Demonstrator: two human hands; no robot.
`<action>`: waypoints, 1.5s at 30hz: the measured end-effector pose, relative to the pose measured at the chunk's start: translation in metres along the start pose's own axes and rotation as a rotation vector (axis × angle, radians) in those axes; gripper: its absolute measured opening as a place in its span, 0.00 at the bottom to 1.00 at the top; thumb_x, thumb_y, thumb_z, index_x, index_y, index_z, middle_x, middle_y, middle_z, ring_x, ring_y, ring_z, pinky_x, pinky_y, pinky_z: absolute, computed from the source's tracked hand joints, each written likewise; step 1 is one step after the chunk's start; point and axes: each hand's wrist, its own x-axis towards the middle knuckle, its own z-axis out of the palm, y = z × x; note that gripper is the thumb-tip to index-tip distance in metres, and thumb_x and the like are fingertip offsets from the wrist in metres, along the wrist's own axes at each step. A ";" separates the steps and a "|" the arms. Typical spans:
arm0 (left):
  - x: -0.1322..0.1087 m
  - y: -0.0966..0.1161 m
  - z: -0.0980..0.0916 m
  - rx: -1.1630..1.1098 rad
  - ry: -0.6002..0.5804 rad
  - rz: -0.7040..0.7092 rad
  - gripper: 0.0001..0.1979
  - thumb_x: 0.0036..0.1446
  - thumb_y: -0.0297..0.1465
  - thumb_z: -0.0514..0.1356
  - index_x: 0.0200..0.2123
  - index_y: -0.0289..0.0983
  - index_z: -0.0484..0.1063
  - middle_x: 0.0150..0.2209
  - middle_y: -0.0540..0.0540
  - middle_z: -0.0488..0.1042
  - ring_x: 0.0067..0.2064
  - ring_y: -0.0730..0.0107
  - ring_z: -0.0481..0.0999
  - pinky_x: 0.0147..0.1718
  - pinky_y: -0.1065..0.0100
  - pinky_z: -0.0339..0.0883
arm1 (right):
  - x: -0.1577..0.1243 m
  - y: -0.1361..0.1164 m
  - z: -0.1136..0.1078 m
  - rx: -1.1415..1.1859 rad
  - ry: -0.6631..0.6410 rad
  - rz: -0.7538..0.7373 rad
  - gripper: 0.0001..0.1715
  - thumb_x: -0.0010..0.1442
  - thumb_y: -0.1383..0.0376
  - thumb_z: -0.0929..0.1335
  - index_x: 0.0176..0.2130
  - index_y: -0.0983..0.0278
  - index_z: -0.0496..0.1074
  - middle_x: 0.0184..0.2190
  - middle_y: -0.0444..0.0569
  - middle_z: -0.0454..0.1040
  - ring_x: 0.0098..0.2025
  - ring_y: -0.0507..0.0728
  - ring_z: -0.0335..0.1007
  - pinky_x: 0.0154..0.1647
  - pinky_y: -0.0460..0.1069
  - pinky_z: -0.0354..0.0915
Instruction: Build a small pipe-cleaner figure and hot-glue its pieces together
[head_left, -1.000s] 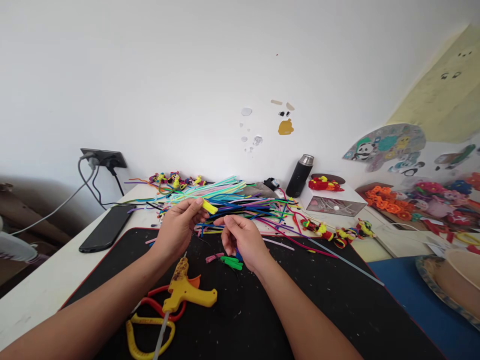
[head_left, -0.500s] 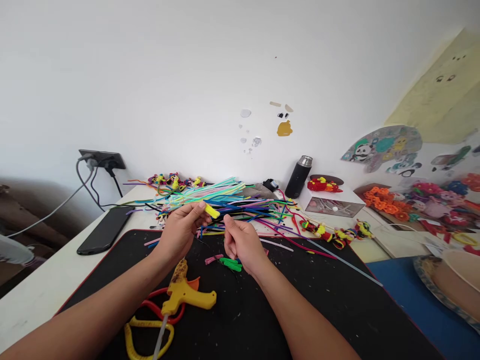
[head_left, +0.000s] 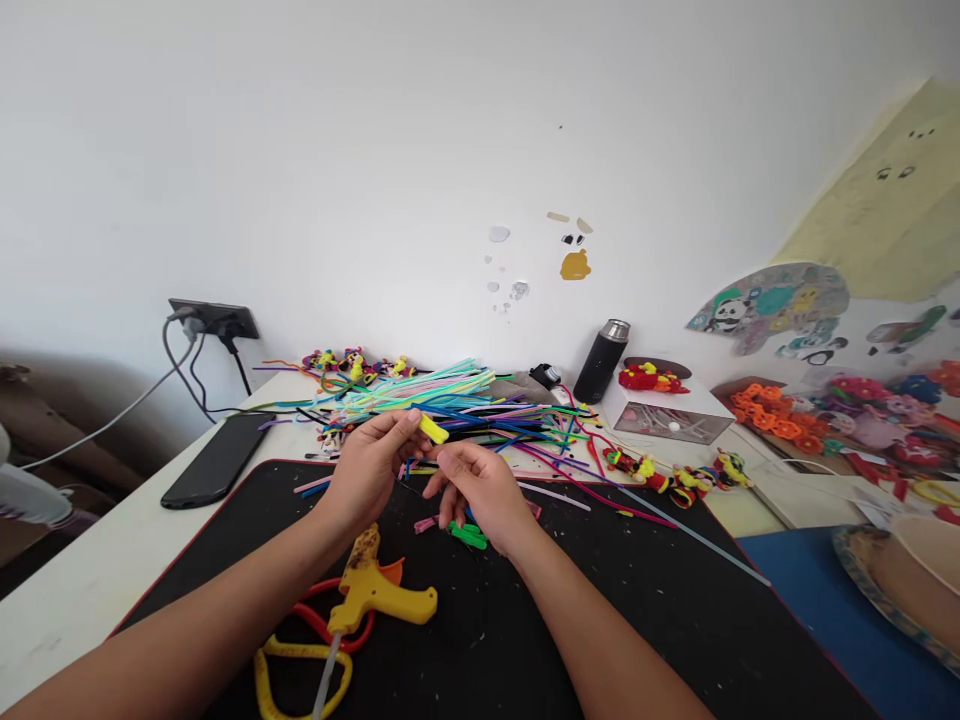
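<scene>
My left hand (head_left: 375,460) pinches a short yellow piece of pipe cleaner (head_left: 434,430), seemingly folded, between thumb and fingers above the black mat. Close to its right is my right hand (head_left: 480,490), its thumb near the yellow piece and its other fingers apart and loosely curled. Nothing shows between the right fingers. Under that hand lie a green folded pipe cleaner bundle (head_left: 469,536) and a smaller pink piece (head_left: 426,523), partly covered by the fingers. A yellow glue gun (head_left: 382,592) rests on the mat below my hands.
A heap of coloured pipe cleaners (head_left: 450,395) lies along the back. Red and yellow loops (head_left: 300,652), perhaps scissor handles, sit beneath the glue gun. A phone (head_left: 214,462) is at left; a black flask (head_left: 601,362), a drawer box (head_left: 667,412) and small figures (head_left: 690,478) stand right.
My right hand's fingers have loosened and spread from a closed curl, and its thumb is nearer the yellow piece. The left hand still holds that piece. The whole view has shifted slightly.
</scene>
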 end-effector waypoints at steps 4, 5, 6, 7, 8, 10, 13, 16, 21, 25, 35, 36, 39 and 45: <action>0.000 -0.005 -0.003 0.039 -0.005 0.023 0.20 0.49 0.46 0.77 0.28 0.35 0.81 0.25 0.47 0.77 0.29 0.70 0.73 0.31 0.70 0.67 | -0.002 -0.002 0.002 -0.022 0.004 -0.016 0.41 0.57 0.33 0.71 0.45 0.66 0.73 0.28 0.46 0.80 0.15 0.50 0.72 0.12 0.42 0.56; 0.000 -0.006 -0.004 0.058 -0.006 0.029 0.19 0.50 0.46 0.76 0.28 0.36 0.80 0.25 0.48 0.77 0.29 0.70 0.72 0.32 0.69 0.66 | -0.003 -0.003 0.003 -0.030 0.000 -0.019 0.41 0.56 0.32 0.71 0.44 0.66 0.73 0.28 0.46 0.79 0.15 0.50 0.72 0.13 0.41 0.56; 0.000 -0.007 -0.006 0.081 -0.010 0.033 0.19 0.51 0.46 0.75 0.28 0.36 0.80 0.25 0.48 0.76 0.29 0.70 0.72 0.32 0.69 0.65 | -0.004 -0.004 0.005 -0.037 0.000 -0.023 0.42 0.56 0.31 0.70 0.43 0.66 0.72 0.27 0.45 0.79 0.15 0.49 0.71 0.13 0.41 0.55; 0.000 -0.009 -0.007 0.110 -0.015 0.039 0.19 0.52 0.46 0.74 0.28 0.36 0.80 0.25 0.48 0.76 0.29 0.69 0.71 0.32 0.69 0.64 | -0.004 -0.004 0.005 -0.041 0.003 -0.028 0.42 0.56 0.30 0.69 0.42 0.66 0.72 0.27 0.45 0.78 0.15 0.49 0.71 0.13 0.41 0.55; 0.000 -0.009 -0.008 0.141 -0.020 0.048 0.18 0.53 0.46 0.74 0.28 0.37 0.80 0.26 0.49 0.75 0.30 0.69 0.70 0.32 0.68 0.63 | -0.004 -0.005 0.006 -0.042 0.010 -0.033 0.42 0.56 0.30 0.69 0.42 0.65 0.72 0.26 0.44 0.77 0.15 0.49 0.71 0.13 0.41 0.54; -0.002 -0.011 -0.009 0.202 -0.027 0.068 0.18 0.54 0.46 0.73 0.28 0.37 0.80 0.26 0.49 0.74 0.30 0.69 0.68 0.33 0.68 0.62 | -0.005 -0.005 0.006 -0.040 0.032 -0.044 0.42 0.57 0.30 0.68 0.41 0.65 0.71 0.24 0.43 0.76 0.15 0.49 0.69 0.13 0.41 0.54; -0.005 -0.011 -0.007 0.256 -0.042 0.069 0.19 0.55 0.47 0.72 0.27 0.37 0.80 0.26 0.50 0.73 0.31 0.68 0.66 0.33 0.67 0.60 | -0.004 -0.005 0.005 -0.041 0.070 -0.064 0.40 0.57 0.30 0.68 0.39 0.64 0.71 0.21 0.41 0.74 0.14 0.49 0.68 0.13 0.42 0.54; -0.007 -0.012 -0.005 0.272 -0.077 0.048 0.20 0.57 0.48 0.71 0.26 0.37 0.79 0.25 0.50 0.70 0.30 0.69 0.63 0.32 0.67 0.59 | -0.003 -0.005 0.004 -0.060 0.085 -0.072 0.38 0.58 0.31 0.68 0.37 0.63 0.70 0.19 0.38 0.71 0.13 0.49 0.66 0.13 0.42 0.53; -0.007 -0.016 -0.005 0.158 -0.111 -0.025 0.22 0.56 0.49 0.72 0.26 0.37 0.77 0.26 0.49 0.71 0.30 0.69 0.65 0.32 0.68 0.60 | -0.003 -0.005 0.003 -0.059 0.076 -0.081 0.36 0.60 0.33 0.68 0.36 0.63 0.70 0.15 0.37 0.68 0.13 0.49 0.64 0.13 0.42 0.54; -0.006 -0.015 -0.004 0.001 -0.127 -0.108 0.23 0.54 0.52 0.72 0.30 0.35 0.80 0.29 0.46 0.75 0.32 0.67 0.69 0.33 0.67 0.63 | -0.002 -0.006 0.001 -0.032 0.058 -0.079 0.35 0.61 0.33 0.68 0.35 0.63 0.71 0.14 0.37 0.68 0.13 0.49 0.64 0.13 0.42 0.54; 0.003 0.005 -0.015 -0.074 -0.419 -0.225 0.24 0.48 0.42 0.78 0.46 0.37 0.85 0.28 0.47 0.73 0.28 0.72 0.68 0.27 0.71 0.60 | -0.005 -0.014 -0.003 0.131 0.011 -0.018 0.33 0.58 0.36 0.73 0.32 0.63 0.71 0.14 0.36 0.65 0.13 0.50 0.64 0.14 0.43 0.55; 0.003 0.005 -0.015 -0.074 -0.410 -0.215 0.23 0.49 0.41 0.78 0.46 0.37 0.85 0.27 0.48 0.73 0.28 0.72 0.68 0.27 0.71 0.60 | -0.005 -0.014 -0.003 0.135 0.002 -0.011 0.33 0.58 0.37 0.73 0.31 0.63 0.70 0.14 0.36 0.64 0.13 0.50 0.63 0.14 0.43 0.54; 0.005 0.005 -0.016 -0.071 -0.374 -0.188 0.18 0.49 0.38 0.78 0.42 0.36 0.85 0.26 0.48 0.73 0.27 0.73 0.68 0.27 0.72 0.60 | -0.006 -0.015 -0.002 0.154 -0.019 0.002 0.33 0.57 0.37 0.74 0.30 0.63 0.71 0.13 0.36 0.64 0.13 0.49 0.63 0.14 0.43 0.53; 0.006 0.005 -0.014 -0.070 -0.344 -0.175 0.15 0.48 0.36 0.79 0.37 0.35 0.84 0.23 0.49 0.74 0.25 0.74 0.68 0.25 0.73 0.61 | -0.006 -0.013 -0.002 0.213 -0.026 0.021 0.32 0.58 0.38 0.75 0.30 0.64 0.71 0.13 0.36 0.63 0.13 0.49 0.62 0.15 0.44 0.53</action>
